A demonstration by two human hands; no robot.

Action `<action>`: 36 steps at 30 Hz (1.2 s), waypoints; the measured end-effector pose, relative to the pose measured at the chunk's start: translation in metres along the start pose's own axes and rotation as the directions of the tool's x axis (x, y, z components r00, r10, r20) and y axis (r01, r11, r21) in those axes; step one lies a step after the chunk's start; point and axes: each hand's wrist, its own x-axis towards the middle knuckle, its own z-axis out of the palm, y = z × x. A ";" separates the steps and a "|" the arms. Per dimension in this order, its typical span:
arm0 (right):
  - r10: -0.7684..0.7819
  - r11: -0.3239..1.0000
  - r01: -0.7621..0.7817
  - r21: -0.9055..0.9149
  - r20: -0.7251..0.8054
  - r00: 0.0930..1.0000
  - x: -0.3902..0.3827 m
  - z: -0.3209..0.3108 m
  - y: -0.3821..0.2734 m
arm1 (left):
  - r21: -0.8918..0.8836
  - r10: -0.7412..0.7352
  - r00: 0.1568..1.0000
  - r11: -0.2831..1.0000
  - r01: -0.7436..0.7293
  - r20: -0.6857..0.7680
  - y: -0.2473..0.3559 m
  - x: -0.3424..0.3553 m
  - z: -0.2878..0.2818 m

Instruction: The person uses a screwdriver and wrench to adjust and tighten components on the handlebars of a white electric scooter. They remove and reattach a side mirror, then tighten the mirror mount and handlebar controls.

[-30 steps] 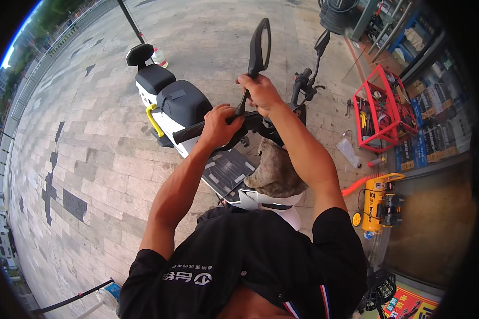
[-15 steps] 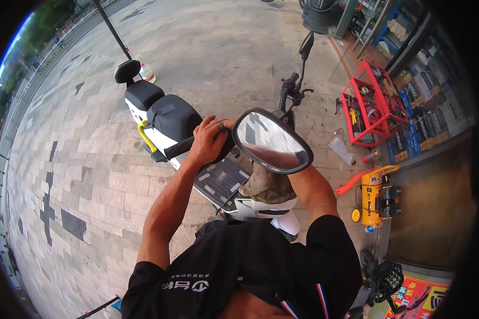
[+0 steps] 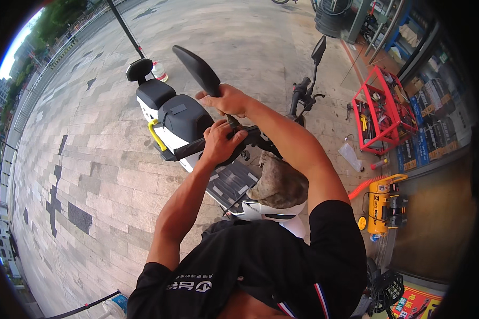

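I see the teardrop-shaped black plastic mirror (image 3: 197,69) tilted above the left end of the black tubular handlebar (image 3: 189,149), its dark back showing. The right hand (image 3: 228,100) is wrapped round its lower end; the left hand (image 3: 222,141) curls over the handlebar at the mirror's foot, though I cannot tell how tightly its fingers grip. The handlebar's right end carries a matching slim black mirror (image 3: 319,50). Below hangs a mottled grey-brown cover (image 3: 280,183), at the front edge of the white-and-black scooter's floorboard (image 3: 231,183). On the grey paving (image 3: 117,175), a red metal-framed tool rack (image 3: 395,130) stands near a yellow cylindrical compressor (image 3: 379,207).
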 end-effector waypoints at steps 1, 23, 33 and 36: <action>-0.032 0.984 0.047 0.174 -0.088 0.996 -0.006 -0.006 0.010 | 0.050 -0.028 0.999 0.998 0.026 0.026 0.001 0.001 0.001; -0.300 0.671 0.502 0.545 -0.420 0.857 -0.107 -0.018 0.065 | -0.042 0.133 0.991 0.990 -0.134 -0.019 -0.021 -0.018 -0.001; -0.334 0.707 0.550 0.445 -0.475 0.814 -0.114 -0.006 0.059 | 0.025 0.173 0.985 0.985 -0.173 0.008 -0.019 -0.016 -0.007; -0.360 0.769 0.451 0.453 -0.276 0.891 -0.109 -0.031 0.049 | -0.016 0.174 0.984 0.984 -0.175 -0.032 -0.010 -0.024 -0.030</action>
